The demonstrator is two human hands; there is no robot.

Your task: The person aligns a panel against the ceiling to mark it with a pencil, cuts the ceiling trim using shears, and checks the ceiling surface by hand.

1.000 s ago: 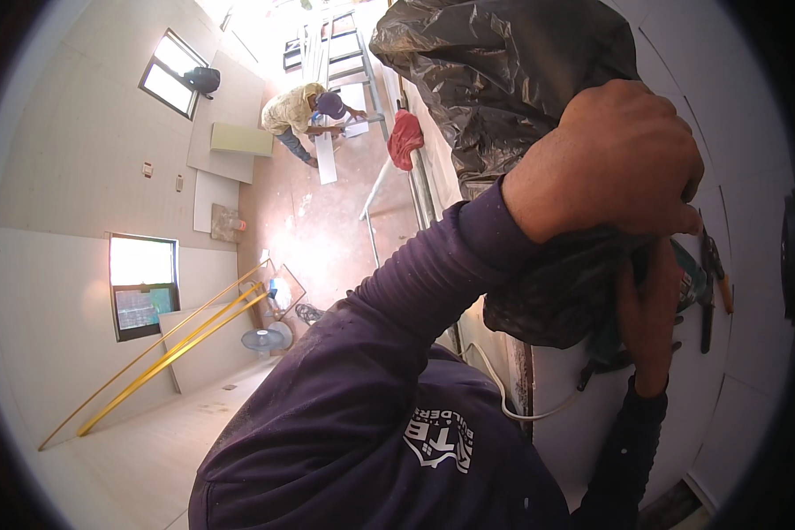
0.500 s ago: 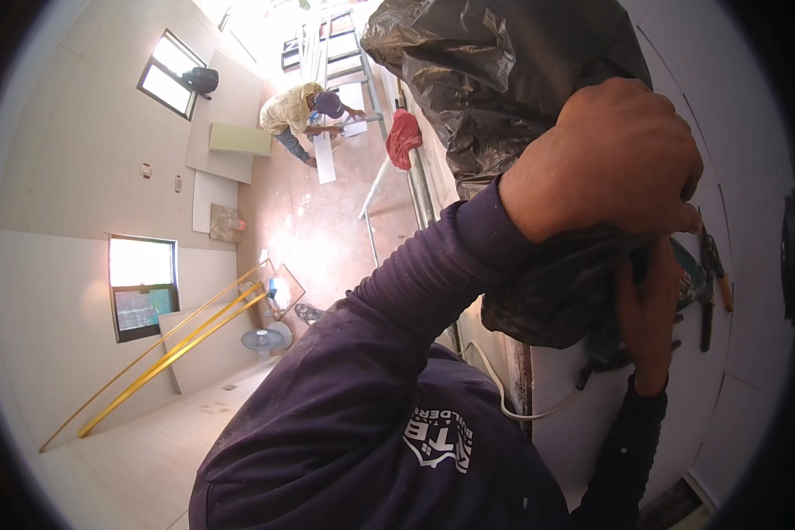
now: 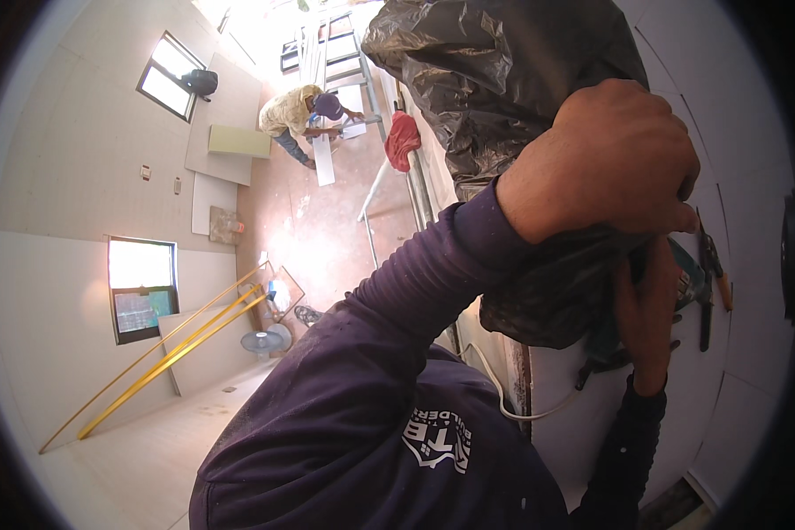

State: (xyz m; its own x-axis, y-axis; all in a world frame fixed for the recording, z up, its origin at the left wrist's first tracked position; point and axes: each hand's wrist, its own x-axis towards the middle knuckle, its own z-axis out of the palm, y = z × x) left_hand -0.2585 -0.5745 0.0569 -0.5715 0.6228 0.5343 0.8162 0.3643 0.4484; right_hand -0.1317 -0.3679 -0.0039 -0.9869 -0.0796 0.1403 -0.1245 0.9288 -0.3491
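Note:
A large, crinkled black plastic bag bulges at the upper right, and its lower part hangs below my left wrist. My left hand is closed in a fist on the gathered bag. Just beneath it, my right hand reaches up against the bag; its fingertips are hidden behind the left hand and the plastic. A teal power tool, partly covered, lies beside my right hand on a pale surface. Next to it is a hand tool with an orange-brown handle.
A white cable loops beside my torso. To the left, a co-worker bends over white strips on the floor. A red cloth hangs on a rail near the bag. Long yellow strips lean by a fan.

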